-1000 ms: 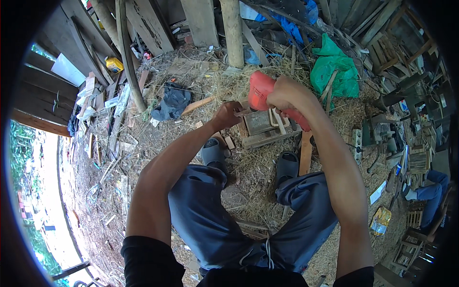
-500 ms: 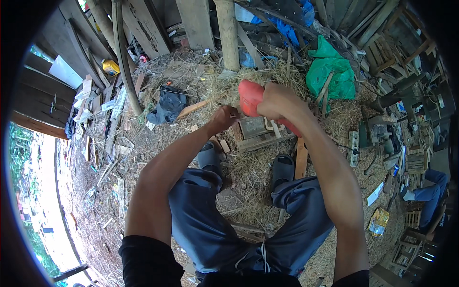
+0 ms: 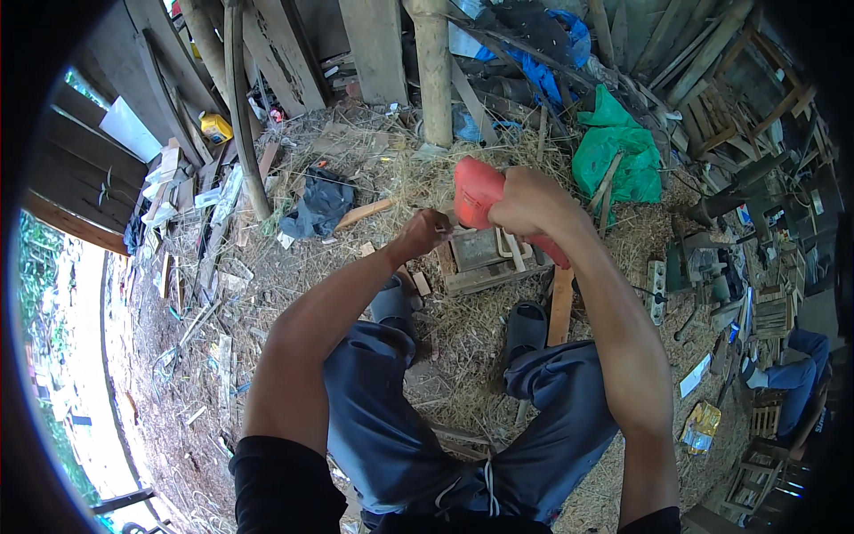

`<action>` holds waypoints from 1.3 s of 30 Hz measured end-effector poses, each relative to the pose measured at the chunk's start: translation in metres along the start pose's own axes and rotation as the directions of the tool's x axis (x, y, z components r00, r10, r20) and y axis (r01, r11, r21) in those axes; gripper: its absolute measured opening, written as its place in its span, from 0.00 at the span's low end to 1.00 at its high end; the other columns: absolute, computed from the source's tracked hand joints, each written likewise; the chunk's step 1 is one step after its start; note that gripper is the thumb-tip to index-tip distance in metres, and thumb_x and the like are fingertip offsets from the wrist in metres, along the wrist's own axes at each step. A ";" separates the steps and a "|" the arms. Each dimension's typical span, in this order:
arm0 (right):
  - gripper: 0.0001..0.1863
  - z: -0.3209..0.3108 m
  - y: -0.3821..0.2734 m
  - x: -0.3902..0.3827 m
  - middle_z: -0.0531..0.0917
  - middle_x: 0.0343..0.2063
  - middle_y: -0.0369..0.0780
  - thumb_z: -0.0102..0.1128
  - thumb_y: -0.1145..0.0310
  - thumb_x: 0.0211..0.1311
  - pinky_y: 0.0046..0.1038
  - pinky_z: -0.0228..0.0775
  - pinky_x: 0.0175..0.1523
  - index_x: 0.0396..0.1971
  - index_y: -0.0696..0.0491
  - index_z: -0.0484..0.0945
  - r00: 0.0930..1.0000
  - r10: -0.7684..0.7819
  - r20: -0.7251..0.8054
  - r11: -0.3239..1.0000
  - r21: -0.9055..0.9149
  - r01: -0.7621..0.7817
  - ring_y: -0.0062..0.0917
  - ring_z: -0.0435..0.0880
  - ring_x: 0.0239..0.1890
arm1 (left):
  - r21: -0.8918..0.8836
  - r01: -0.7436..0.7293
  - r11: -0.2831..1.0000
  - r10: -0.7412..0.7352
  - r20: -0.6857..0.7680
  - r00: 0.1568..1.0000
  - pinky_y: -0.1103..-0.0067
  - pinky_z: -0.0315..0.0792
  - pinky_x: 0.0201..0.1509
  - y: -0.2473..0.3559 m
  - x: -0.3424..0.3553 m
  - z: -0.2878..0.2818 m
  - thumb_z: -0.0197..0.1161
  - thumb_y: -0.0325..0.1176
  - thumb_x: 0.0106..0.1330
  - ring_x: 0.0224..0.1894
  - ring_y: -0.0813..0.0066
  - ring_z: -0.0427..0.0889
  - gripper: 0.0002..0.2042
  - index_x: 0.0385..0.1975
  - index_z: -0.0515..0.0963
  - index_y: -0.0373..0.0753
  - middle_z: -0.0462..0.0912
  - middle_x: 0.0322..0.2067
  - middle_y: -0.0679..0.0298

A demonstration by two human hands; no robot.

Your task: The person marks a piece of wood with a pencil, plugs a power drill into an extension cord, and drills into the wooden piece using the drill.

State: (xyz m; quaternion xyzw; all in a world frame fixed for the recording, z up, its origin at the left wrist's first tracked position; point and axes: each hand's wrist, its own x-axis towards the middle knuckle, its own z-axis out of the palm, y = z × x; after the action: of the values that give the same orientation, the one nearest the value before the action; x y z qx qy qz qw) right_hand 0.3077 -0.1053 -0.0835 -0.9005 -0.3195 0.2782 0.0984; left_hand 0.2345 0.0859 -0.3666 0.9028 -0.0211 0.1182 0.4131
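Observation:
My right hand (image 3: 527, 203) is wrapped round a red power tool (image 3: 478, 190), which looks like a drill; its working end is hard to see. Close to the tool's left side, my left hand (image 3: 425, 233) is closed with the fingertips pinched. Whatever sits in that pinch is too small to make out. Below both hands, on the ground between my feet, lies a low wooden block or frame (image 3: 489, 281) with a grey flat panel (image 3: 474, 250). A pale bent piece (image 3: 513, 253) rests on its right part, partly hidden by my right hand and the tool.
Wood shavings and offcuts cover the ground. An orange-brown board (image 3: 561, 305) lies beside my right sandal (image 3: 527, 327). A white power strip (image 3: 656, 292) with a cord is to the right. Beyond are a black plastic bag (image 3: 318, 203), a green sack (image 3: 620, 162) and a wooden post (image 3: 433, 80). Another person's leg (image 3: 801, 365) shows far right.
The view has shifted slightly, so the scene sits a little lower and to the right. Both hands keep nearly the same place and grip, with the red tool over the wooden block.

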 end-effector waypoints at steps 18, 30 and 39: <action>0.15 0.002 0.027 0.005 0.82 0.20 0.43 0.57 0.72 0.43 0.29 0.74 0.26 0.33 0.63 0.75 0.999 0.052 -0.008 0.994 0.099 -0.051 0.27 0.82 0.19 | 0.106 0.133 0.985 -0.142 0.081 0.987 0.71 0.75 0.44 0.030 0.004 -0.012 0.70 0.30 0.48 0.38 0.60 0.82 0.10 0.30 0.83 0.36 0.83 0.33 0.56; 0.15 0.004 0.026 0.006 0.82 0.22 0.46 0.55 0.72 0.42 0.31 0.75 0.30 0.32 0.64 0.77 1.000 0.026 -0.011 0.992 0.127 -0.024 0.31 0.83 0.22 | 0.099 0.201 0.975 -0.211 0.108 0.971 0.70 0.74 0.44 0.041 0.005 -0.018 0.69 0.33 0.50 0.39 0.59 0.82 0.10 0.30 0.82 0.37 0.83 0.33 0.56; 0.11 0.003 0.020 0.004 0.80 0.18 0.43 0.58 0.73 0.41 0.29 0.73 0.25 0.26 0.64 0.75 1.000 0.015 -0.018 0.990 0.142 -0.012 0.26 0.81 0.18 | 0.119 0.150 0.982 -0.160 0.076 0.984 0.70 0.75 0.41 0.017 0.001 -0.012 0.69 0.34 0.51 0.36 0.62 0.82 0.11 0.32 0.82 0.37 0.83 0.32 0.57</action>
State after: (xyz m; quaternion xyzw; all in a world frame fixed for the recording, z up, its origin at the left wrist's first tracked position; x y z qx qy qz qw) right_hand 0.3187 -0.1186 -0.0948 -0.8960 -0.2917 0.2924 0.1633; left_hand 0.2305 0.0840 -0.3458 0.9277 0.0383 0.0479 0.3682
